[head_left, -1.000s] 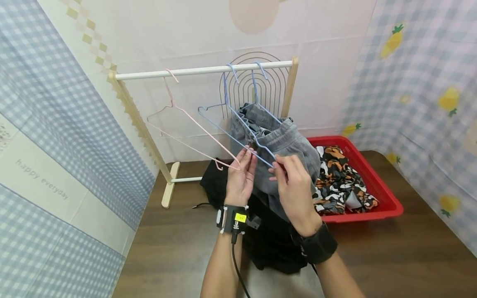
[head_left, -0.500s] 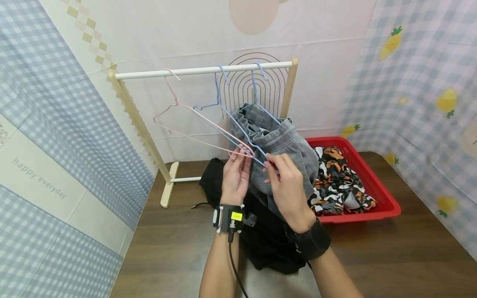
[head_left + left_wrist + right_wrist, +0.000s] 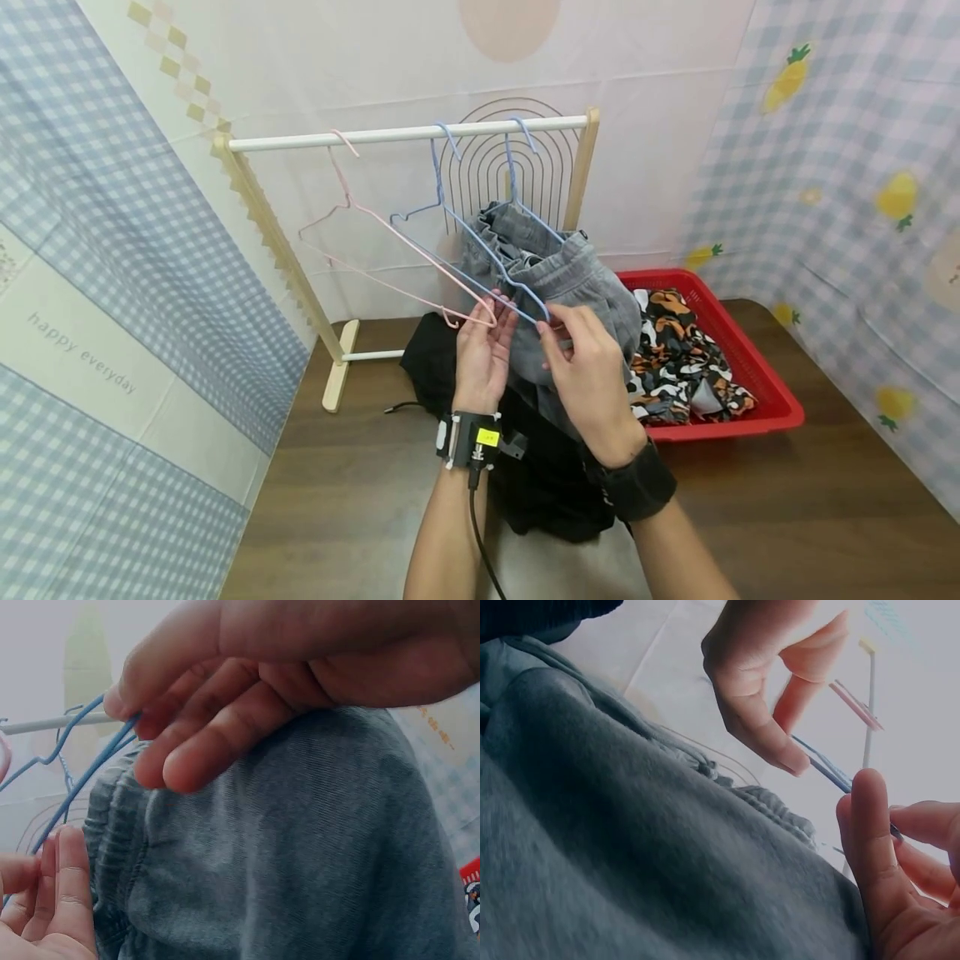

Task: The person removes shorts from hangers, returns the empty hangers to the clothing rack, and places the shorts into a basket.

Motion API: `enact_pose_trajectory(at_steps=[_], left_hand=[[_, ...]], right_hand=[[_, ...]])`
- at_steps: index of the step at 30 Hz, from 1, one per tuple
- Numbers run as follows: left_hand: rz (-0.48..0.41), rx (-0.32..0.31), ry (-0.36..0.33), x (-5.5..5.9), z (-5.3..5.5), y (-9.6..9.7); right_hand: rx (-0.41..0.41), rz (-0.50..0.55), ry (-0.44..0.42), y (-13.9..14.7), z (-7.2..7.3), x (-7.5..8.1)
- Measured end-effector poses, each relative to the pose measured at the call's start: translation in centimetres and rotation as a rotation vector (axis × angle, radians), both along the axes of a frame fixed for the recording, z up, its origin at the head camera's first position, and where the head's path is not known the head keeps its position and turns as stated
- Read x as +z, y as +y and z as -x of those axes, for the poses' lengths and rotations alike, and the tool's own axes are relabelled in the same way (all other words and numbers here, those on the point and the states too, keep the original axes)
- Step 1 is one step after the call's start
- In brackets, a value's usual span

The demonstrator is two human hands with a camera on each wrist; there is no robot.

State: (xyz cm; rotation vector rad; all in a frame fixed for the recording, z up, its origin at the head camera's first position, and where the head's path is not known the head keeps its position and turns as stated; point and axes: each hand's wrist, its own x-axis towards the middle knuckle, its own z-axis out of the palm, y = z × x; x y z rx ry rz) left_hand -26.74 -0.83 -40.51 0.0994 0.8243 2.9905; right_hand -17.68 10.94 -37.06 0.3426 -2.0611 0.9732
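Near the middle of the head view, my left hand point(image 3: 483, 358) is palm up, pinching the lower bar of an unloaded blue wire hanger point(image 3: 437, 171). My right hand point(image 3: 596, 375) pinches that hanger's near end between thumb and fingers; the left wrist view shows this pinch on the blue hanger point(image 3: 81, 787) too. A pink hanger point(image 3: 339, 175) hangs to the left, its near end crossing my left fingers. Behind my hands, grey denim pants point(image 3: 592, 279) with an elastic waistband hang on a second blue hanger point(image 3: 512, 167), farther right on the rail.
The white rail point(image 3: 315, 142) has wooden side posts. A red basket point(image 3: 780, 412) with a camouflage-patterned garment point(image 3: 678, 358) sits to the right. Black cloth point(image 3: 555, 500) lies on the wooden table point(image 3: 345, 492) below my forearms. A wire arch rack point(image 3: 551, 179) stands behind the rail.
The held blue hanger's hook has slid left along the rail. The pink hanger's near end swung right and up, then partly back. Both hands shifted slightly left, then back right, keeping their pinch.
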Motion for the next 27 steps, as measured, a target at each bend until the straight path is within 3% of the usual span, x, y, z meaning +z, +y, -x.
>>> enact_pose_trajectory(at_steps=[5,16,21,27], left_hand=[[0.053,-0.015,0.006,-0.1,-0.2,0.5],[0.176,-0.058,0.117,-0.2,-1.1,1.7],[0.317,0.012,0.157,-0.5,-1.4,1.6],[0.455,0.085,0.16,-2.0,-1.8,0.6]], right_hand=[[-0.013,0.019,0.011,0.7,-0.5,0.1],[-0.094,0.016,0.108,2.1,-1.5,0.7],[-0.104,0.026,0.118,2.4,-2.1,0.2],[-0.098,0.015,0.062,2.7,-3.2,-2.2]])
